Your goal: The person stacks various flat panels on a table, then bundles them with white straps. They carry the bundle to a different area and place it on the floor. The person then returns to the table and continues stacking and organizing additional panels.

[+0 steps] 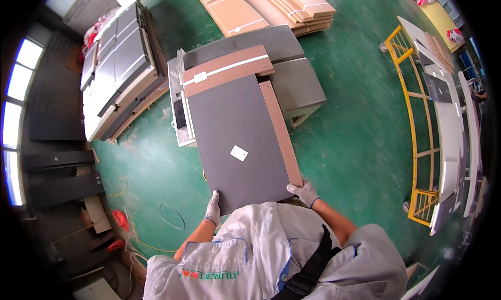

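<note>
A large dark grey panel [229, 122] stretches from my waist out over a grey work table [297, 86], with a small white label [239, 153] on its face. My left hand [213, 208], in a pale glove, grips its near left edge. At the near right corner my right hand [303, 191], also gloved, is closed on a narrow brown board [281, 133] that runs along the panel's right side; the thumb is on top and the other fingers are hidden beneath. Another brown board [224, 69] with a white strap lies across the panel's far end.
Strapped dark panels [120, 54] are stacked at the far left. Brown boards [282, 7] lie on the green floor beyond the table. A yellow-framed cart [412, 117] with panels stands right. Left of me, a hose [172, 215] and cables lie on the floor.
</note>
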### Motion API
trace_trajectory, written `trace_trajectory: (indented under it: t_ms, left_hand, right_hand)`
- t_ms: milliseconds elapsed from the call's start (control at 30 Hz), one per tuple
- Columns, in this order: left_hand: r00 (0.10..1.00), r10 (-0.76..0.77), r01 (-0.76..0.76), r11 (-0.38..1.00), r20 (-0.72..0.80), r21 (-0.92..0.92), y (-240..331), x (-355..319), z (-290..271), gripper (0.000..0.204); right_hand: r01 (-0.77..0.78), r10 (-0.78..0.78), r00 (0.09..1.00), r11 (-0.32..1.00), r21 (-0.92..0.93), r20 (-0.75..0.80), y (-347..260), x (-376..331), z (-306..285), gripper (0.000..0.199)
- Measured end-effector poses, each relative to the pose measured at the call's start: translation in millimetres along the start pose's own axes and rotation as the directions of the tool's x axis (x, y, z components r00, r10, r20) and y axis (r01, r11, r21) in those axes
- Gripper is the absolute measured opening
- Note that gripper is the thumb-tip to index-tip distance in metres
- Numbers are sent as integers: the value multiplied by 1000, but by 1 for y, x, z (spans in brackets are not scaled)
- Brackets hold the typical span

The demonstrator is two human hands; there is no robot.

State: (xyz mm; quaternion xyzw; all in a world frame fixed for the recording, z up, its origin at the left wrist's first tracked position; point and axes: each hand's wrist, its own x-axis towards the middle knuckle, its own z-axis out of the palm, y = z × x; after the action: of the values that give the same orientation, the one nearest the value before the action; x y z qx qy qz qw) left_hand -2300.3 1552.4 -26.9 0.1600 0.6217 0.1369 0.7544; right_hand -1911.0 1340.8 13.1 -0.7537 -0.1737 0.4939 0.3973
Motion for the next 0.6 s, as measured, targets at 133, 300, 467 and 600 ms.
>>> trace_trajectory:
  t_ms: [133, 300, 467, 600]
  left_hand:
    - [995, 56, -51, 996, -77, 74, 15, -25, 27, 79]
    - [991, 65, -60, 997, -120, 41, 25, -58, 56, 75]
    - [987, 149, -147, 988, -67, 43, 40, -41, 70, 70]
    - [984, 142, -141, 990, -110, 17, 100, -37, 116, 71]
  right_hand:
    - [9, -9, 1000, 1000, -13, -13, -26, -10, -10, 56]
    - [24, -22, 999, 999, -45, 43, -39, -6, -30, 59]
    - [-85, 71, 995, 974, 208, 74, -93, 6, -34, 47]
    - [-39, 37, 999, 992, 118, 21, -112, 54, -31, 42]
